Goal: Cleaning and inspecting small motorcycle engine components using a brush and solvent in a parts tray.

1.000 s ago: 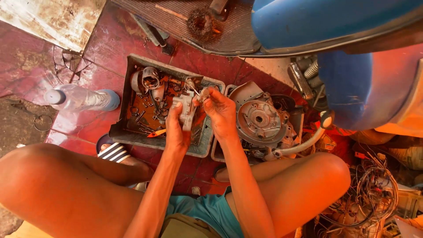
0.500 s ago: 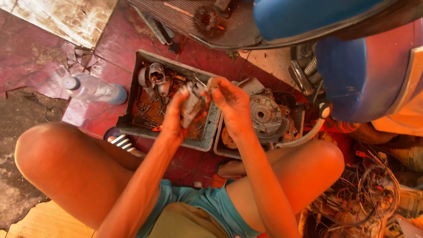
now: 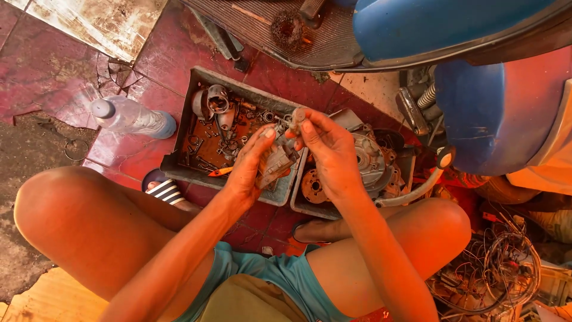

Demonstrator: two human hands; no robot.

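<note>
Head view: left hand (image 3: 247, 170) grips a small grey metal part (image 3: 275, 162) above the parts tray (image 3: 189, 89). Right hand (image 3: 325, 149) pinches a fitting at its top. Part appears removed for bench work; loose pieces remain in the tray, reassembly judged outstanding.

The left hand (image 3: 247, 173) covers much of the metal part (image 3: 275, 162), so its shape is not clear. The small pieces in the tray (image 3: 196, 80), at ten o'clock from the hands, are too small to tell. The blue scooter (image 3: 453, 36) at one o'clock is cut off by the edge.
</note>
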